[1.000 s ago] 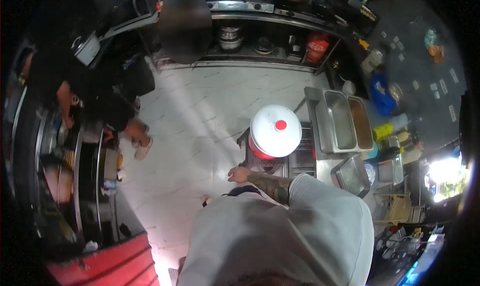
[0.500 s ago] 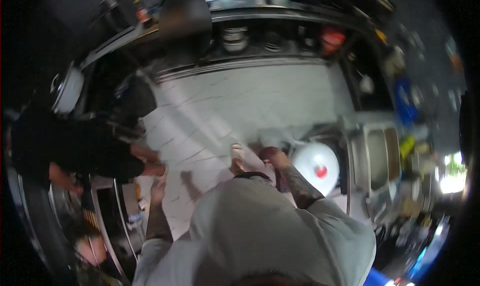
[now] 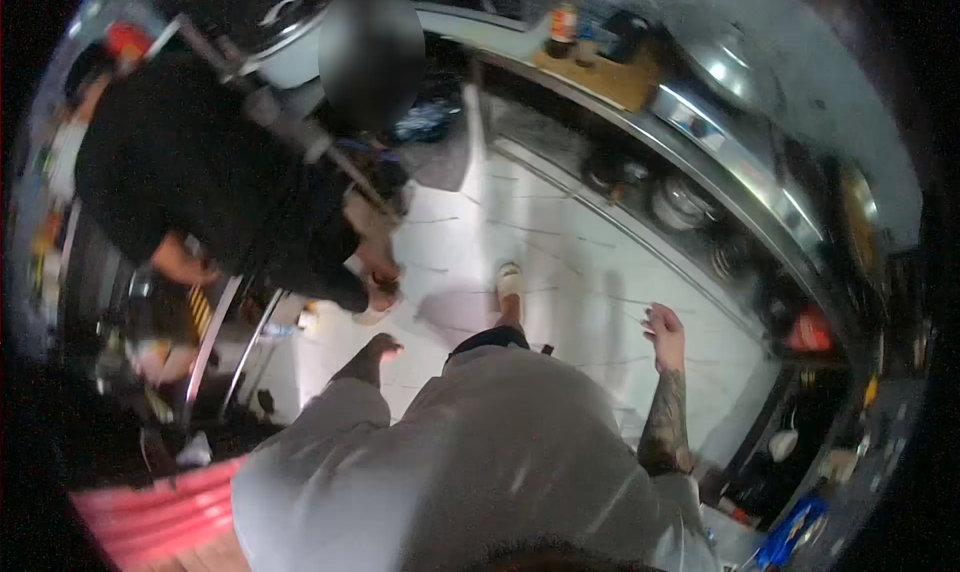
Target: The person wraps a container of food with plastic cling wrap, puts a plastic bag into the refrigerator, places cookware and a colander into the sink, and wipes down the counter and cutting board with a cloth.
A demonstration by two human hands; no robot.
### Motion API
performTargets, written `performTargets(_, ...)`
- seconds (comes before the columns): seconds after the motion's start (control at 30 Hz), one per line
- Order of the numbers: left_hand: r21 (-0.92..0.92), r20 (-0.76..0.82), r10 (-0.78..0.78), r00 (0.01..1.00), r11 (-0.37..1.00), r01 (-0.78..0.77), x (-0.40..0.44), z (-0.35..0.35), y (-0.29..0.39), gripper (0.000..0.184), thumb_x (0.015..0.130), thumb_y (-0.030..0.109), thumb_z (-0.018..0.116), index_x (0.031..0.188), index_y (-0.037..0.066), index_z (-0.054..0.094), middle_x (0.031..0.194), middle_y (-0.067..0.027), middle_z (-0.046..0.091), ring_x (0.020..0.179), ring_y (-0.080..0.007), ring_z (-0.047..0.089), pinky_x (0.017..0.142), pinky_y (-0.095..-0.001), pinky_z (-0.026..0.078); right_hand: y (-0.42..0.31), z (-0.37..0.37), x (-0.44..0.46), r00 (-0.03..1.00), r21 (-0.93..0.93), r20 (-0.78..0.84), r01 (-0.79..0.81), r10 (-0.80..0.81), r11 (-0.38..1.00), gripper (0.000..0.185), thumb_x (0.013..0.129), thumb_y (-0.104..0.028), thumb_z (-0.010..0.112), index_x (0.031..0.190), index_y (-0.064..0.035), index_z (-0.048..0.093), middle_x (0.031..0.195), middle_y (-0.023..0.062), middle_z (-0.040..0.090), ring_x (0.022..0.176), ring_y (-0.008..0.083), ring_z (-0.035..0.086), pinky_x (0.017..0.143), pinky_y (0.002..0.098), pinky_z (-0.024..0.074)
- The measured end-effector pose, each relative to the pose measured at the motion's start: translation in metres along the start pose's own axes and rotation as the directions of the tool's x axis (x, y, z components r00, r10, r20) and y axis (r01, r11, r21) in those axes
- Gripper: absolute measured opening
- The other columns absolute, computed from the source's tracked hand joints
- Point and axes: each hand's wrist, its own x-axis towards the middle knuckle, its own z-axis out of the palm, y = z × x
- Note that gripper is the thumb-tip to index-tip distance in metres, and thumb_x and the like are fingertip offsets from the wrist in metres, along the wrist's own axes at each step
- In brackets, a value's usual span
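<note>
We see our right hand (image 3: 664, 334) released, fingers loosely curled, above the pale floor (image 3: 440, 240), which spreads below us; whether our left hand (image 3: 376, 356) grips anything, we cannot tell. The bottle (image 3: 563, 24) bears lettering we cannot read.

Dim overall. Pale light streak and soft shadow on grey-veined white tile floor (image 3: 590, 230); glare on rounded silver metal vessel (image 3: 728, 64); slight motion blur; periphery bowed, corners black.

yellow-capped bottle (image 3: 563, 24): label unreadable | left hand (image 3: 381, 349), below-left of bottle: fingers blurred | red item (image 3: 811, 331), below-right of bottle: too blurred to identify
</note>
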Motion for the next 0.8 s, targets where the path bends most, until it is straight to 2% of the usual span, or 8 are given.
performTargets(0.2, 0.166, 0.201, 0.213, 0.956, 0.955, -0.247, 0.084, -0.061, 0.106, 0.028, 0.082, 0.022, 0.064, 0.105, 0.005, 0.064, 0.104, -0.0111, 0.063, 0.091, -0.0225, 0.061, 0.076, -0.0366, 0.05, 0.093, 0.0, 0.085, 1.0, -0.349, -0.009, -0.027, 0.026, 0.937, 0.032, 0.084, -0.018, 0.064, 0.113, -0.0044, 0.062, 0.086, 0.0082, 0.067, 0.07, 0.0134, 0.06, 0.061, 0.0289, 0.0502)
performTargets(0.3, 0.037, 0.119, 0.174, 0.978, 0.983, -0.179, 0.125, -0.09, 0.188, 0.031, 0.085, 0.02, 0.061, 0.11, 0.003, 0.063, 0.112, -0.0112, 0.061, 0.096, -0.0222, 0.06, 0.079, -0.0362, 0.05, 0.09, -0.007, 0.076, 0.955, -0.67, -0.083, -0.264, 0.283, 0.694, 0.018, 0.086, -0.021, 0.064, 0.097, -0.0073, 0.066, 0.088, 0.0123, 0.068, 0.083, 0.0229, 0.066, 0.07, 0.03, 0.0546)
performTargets(0.37, -0.246, 0.294, 0.243, 0.924, 0.954, -0.173, 0.166, -0.115, 0.239, 0.032, 0.085, 0.019, 0.061, 0.113, 0.004, 0.062, 0.113, -0.012, 0.062, 0.094, -0.0212, 0.06, 0.076, -0.0386, 0.051, 0.094, -0.013, 0.069, 0.951, -0.476, -0.196, -0.306, 0.24, 0.824, 0.025, 0.084, -0.024, 0.066, 0.102, -0.0067, 0.065, 0.09, 0.0121, 0.069, 0.079, 0.0204, 0.066, 0.069, 0.0306, 0.054)
performTargets(0.4, -0.308, 0.177, 0.667, 0.724, 0.736, -0.603, 0.178, -0.126, 0.264, 0.032, 0.084, 0.018, 0.062, 0.113, 0.005, 0.062, 0.109, -0.0117, 0.063, 0.092, -0.0205, 0.059, 0.075, -0.0393, 0.051, 0.091, -0.016, 0.053, 0.942, -0.463, -0.263, -0.314, 0.211, 0.829, 0.03, 0.083, -0.027, 0.066, 0.105, -0.0058, 0.065, 0.095, 0.0139, 0.069, 0.081, 0.0222, 0.067, 0.072, 0.0322, 0.0541)
performTargets(0.5, 0.048, 0.313, 0.881, 0.355, 0.358, -0.932, 0.215, -0.153, 0.366, 0.03, 0.081, 0.016, 0.065, 0.11, 0.006, 0.063, 0.097, -0.0114, 0.064, 0.09, -0.0229, 0.058, 0.074, -0.0437, 0.05, 0.165, -0.021, 0.023, 0.893, -0.179, -0.354, -0.357, 0.279, 0.917, 0.034, 0.082, -0.026, 0.066, 0.111, -0.0084, 0.064, 0.104, 0.0137, 0.068, 0.088, 0.0257, 0.067, 0.08, 0.0349, 0.0527)
performTargets(0.57, 0.278, 0.534, 0.845, -0.014, -0.191, -0.941, 0.243, -0.166, 0.442, 0.027, 0.08, 0.015, 0.067, 0.104, 0.005, 0.064, 0.09, -0.013, 0.063, 0.091, -0.0277, 0.058, 0.075, -0.0481, 0.05, 0.058, -0.003, -0.019, 0.686, -0.158, -0.416, -0.701, 0.597, 0.696, 0.033, 0.082, -0.024, 0.063, 0.113, -0.0129, 0.064, 0.107, 0.0112, 0.067, 0.095, 0.0263, 0.065, 0.081, 0.037, 0.0521)
performTargets(0.63, 0.512, 0.545, 0.604, 0.582, 0.311, -0.801, 0.248, -0.155, 0.506, 0.031, 0.081, 0.018, 0.066, 0.109, 0.006, 0.061, 0.096, -0.0126, 0.061, 0.095, -0.0282, 0.056, 0.075, -0.0495, 0.049, 0.145, 0.0, -0.053, 0.814, -0.373, -0.423, -0.556, 0.397, 0.742, 0.036, 0.08, -0.029, 0.061, 0.114, -0.0163, 0.064, 0.111, 0.0072, 0.065, 0.097, 0.0272, 0.064, 0.083, 0.0376, 0.0514)
performTargets(0.8, 0.528, 0.6, 0.467, 0.65, 0.379, -0.76, 0.209, -0.078, 0.64, 0.043, 0.082, 0.025, 0.064, 0.121, 0.009, 0.053, 0.111, -0.0119, 0.055, 0.104, -0.0295, 0.052, 0.076, -0.0531, 0.049, 0.339, 0.017, -0.11, 0.901, -0.665, -0.413, -0.397, 0.132, 0.633, 0.028, 0.085, -0.017, 0.051, 0.111, -0.0147, 0.063, 0.108, 0.0089, 0.065, 0.092, 0.0244, 0.065, 0.075, 0.0371, 0.0529)
